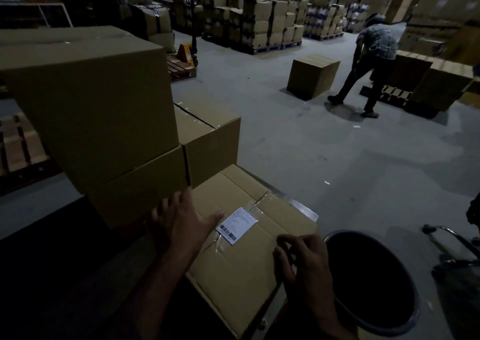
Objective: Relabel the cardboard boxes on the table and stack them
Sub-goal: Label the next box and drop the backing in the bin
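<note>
A flat cardboard box (241,269) lies on the table in front of me, its top seam taped. A white barcode label (235,225) sticks on the tape near the middle. My left hand (179,222) rests flat on the box's left part, fingers spread, thumb reaching toward the label. My right hand (302,259) sits at the box's right edge with curled fingers; what they hold, if anything, is not visible. To the left, a large box (91,100) stands stacked on another box (137,186), with a third box (210,137) behind.
A dark round bin (374,282) stands right of the table (304,207). A person (368,61) bends over boxes on the far right, near a lone box (311,75) on the floor. Pallets of boxes (265,22) and a pallet jack (188,51) fill the background.
</note>
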A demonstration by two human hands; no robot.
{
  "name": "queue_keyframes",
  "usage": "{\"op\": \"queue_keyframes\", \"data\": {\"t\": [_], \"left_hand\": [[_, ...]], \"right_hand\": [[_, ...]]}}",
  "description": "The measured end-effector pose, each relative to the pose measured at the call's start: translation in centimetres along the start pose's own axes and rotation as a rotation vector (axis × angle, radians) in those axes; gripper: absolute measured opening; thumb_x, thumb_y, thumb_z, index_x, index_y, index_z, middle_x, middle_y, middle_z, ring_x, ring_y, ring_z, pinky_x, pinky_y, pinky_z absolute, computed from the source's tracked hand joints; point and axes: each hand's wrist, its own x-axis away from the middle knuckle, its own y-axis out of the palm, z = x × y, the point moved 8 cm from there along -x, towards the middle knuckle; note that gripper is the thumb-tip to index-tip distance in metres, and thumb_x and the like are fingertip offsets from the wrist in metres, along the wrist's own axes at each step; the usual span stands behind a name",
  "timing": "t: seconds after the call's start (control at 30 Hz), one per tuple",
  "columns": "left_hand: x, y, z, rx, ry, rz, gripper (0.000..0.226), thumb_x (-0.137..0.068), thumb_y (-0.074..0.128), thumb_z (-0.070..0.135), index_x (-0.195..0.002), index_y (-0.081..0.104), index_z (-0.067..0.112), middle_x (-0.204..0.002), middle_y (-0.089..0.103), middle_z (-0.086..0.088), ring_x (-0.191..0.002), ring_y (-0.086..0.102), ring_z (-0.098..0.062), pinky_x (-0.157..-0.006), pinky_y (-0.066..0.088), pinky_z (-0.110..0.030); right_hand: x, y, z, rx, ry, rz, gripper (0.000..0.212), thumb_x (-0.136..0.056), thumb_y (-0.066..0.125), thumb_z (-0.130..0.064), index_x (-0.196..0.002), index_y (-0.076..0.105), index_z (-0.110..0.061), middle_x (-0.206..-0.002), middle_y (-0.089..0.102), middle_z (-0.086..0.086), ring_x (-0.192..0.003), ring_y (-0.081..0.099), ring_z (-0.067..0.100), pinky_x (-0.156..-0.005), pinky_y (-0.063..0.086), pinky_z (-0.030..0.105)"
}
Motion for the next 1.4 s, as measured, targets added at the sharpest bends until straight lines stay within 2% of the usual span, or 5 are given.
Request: {"op": "queue_keyframes", "data": {"t": [0.23, 0.4, 0.53, 0.73, 1.4], "left_hand": [[2.9, -0.3, -3.4, 0.242, -0.15, -0.148, 0.125, -0.067, 0.074, 0.082, -0.164, 0.023, 0.024, -0.165, 0.031, -0.013, -0.149, 0.035, -0.036, -0.118, 0.03, -0.05], [3.6, -1.4, 0.0, 0.205, -0.033, -0.011, 0.136, -0.051, 0.045, 0.102, -0.162, 0.021, 0.027, -0.163, 0.026, -0.004, -0.148, 0.03, -0.031, -0.117, 0.031, -0.057], [4.4, -0.3, 2.7, 0.208, 0.031, -0.084, 0.14, -0.053, 0.056, 0.1, -0.164, 0.007, 0.029, -0.173, 0.007, 0.001, -0.156, 0.016, -0.027, -0.124, 0.023, -0.055], [4.0, 0.0, 2.6, 0.212, 0.029, -0.086, 0.139, -0.048, 0.055, 0.099, -0.161, 0.015, 0.029, -0.171, 0.009, 0.005, -0.154, 0.021, -0.028, -0.117, 0.033, -0.057], [3.9, 0.4, 2.4, 0.203, 0.025, -0.09, 0.129, -0.06, 0.067, 0.091, -0.162, 0.019, 0.028, -0.173, 0.005, 0.004, -0.156, 0.016, -0.026, -0.12, 0.03, -0.053]], "right_hand": [[-6.2, 1.3, 0.0, 0.187, -0.103, -0.13, 0.022, -0.086, 0.077, -0.024, -0.108, 0.077, -0.03, -0.101, 0.061, -0.001, -0.101, 0.049, 0.021, -0.083, 0.04, 0.032], [-7.3, 3.5, -2.6, 0.112, -0.097, -0.194, 0.009, -0.088, 0.067, -0.033, -0.096, 0.071, -0.032, -0.098, 0.056, -0.013, -0.097, 0.044, 0.01, -0.083, 0.038, 0.031], [-6.7, 4.9, -3.0, 0.13, -0.156, -0.265, 0.015, -0.09, 0.061, -0.043, -0.098, 0.071, -0.036, -0.097, 0.052, -0.015, -0.096, 0.042, 0.008, -0.083, 0.036, 0.032], [-6.9, 5.4, -2.6, 0.162, -0.169, -0.306, 0.026, -0.082, 0.052, -0.051, -0.092, 0.068, -0.034, -0.093, 0.049, -0.015, -0.09, 0.04, 0.009, -0.081, 0.034, 0.034], [-6.8, 5.3, -3.0, 0.106, -0.209, -0.334, 0.032, -0.077, 0.052, -0.058, -0.088, 0.075, -0.039, -0.096, 0.053, -0.016, -0.093, 0.042, 0.009, -0.084, 0.037, 0.036]]}}
